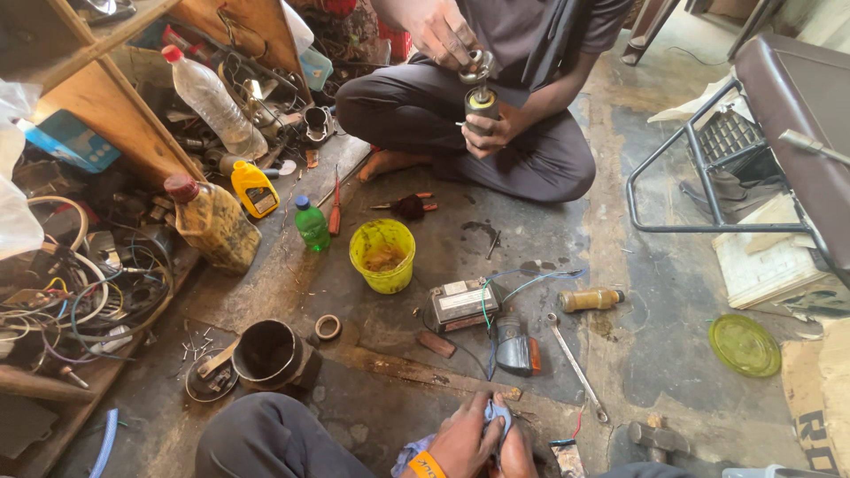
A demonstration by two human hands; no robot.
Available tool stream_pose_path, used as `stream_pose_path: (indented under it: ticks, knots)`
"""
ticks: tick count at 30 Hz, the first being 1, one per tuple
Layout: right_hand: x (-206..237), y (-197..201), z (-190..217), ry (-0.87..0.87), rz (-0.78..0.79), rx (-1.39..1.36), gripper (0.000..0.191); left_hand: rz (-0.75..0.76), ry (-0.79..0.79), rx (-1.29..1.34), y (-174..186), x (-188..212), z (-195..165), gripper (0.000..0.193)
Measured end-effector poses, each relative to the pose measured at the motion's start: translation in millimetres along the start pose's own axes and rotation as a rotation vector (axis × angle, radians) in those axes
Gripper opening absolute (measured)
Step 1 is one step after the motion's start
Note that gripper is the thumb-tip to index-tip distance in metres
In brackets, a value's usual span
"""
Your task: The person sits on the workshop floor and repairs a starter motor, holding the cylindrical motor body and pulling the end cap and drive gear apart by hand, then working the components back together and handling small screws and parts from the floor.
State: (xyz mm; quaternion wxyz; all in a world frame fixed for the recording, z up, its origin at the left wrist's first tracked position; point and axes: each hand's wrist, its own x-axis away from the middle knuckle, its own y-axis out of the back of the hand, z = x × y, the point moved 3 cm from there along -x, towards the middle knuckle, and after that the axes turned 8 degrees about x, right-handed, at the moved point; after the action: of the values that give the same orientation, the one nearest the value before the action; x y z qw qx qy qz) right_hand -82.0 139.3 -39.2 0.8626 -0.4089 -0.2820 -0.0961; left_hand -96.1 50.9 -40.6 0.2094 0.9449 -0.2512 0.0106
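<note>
Two hands meet at the bottom edge: left hand, orange band at the wrist, and right hand are both closed around a blue-grey cloth held between them. Just beyond lie a wrench and a small battery. Farther off stands a yellow bucket; beyond it a seated person holds a cylindrical part.

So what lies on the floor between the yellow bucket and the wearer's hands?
In the head view, between the yellow bucket and the hands lies a small battery with blue and green wires, then a grey part.
</note>
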Motion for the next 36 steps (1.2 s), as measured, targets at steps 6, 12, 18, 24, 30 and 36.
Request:
stream_pose_path:
  ticks: [6, 12, 18, 24, 30, 36]
  knots:
    - [-5, 3, 7, 0.214, -0.223, 0.097, 0.038, 0.040, -0.032, -0.119, 1, -7, 4, 0.054]
    - [-10, 2, 9, 0.298, -0.128, 0.048, 0.038, 0.013, -0.102, -0.086, 14, -10, -6, 0.044]
    - [-7, -6, 19, 0.126, 0.012, 0.128, 0.038, -0.124, -0.206, -0.039, 57, -14, -27, 0.024]
    - [-9, 0, 41, 0.345, 0.001, 0.510, 0.025, -0.244, -0.103, -0.107, 85, -17, -33, 0.026]
    - [-7, 14, 59, 0.247, -0.113, 0.445, 0.027, -0.386, -0.133, -0.161, 102, -15, -39, 0.032]
    - [-1, -2, 45, 0.109, -0.035, 0.358, 0.053, -0.186, -0.009, -0.051, 85, -16, -32, 0.050]
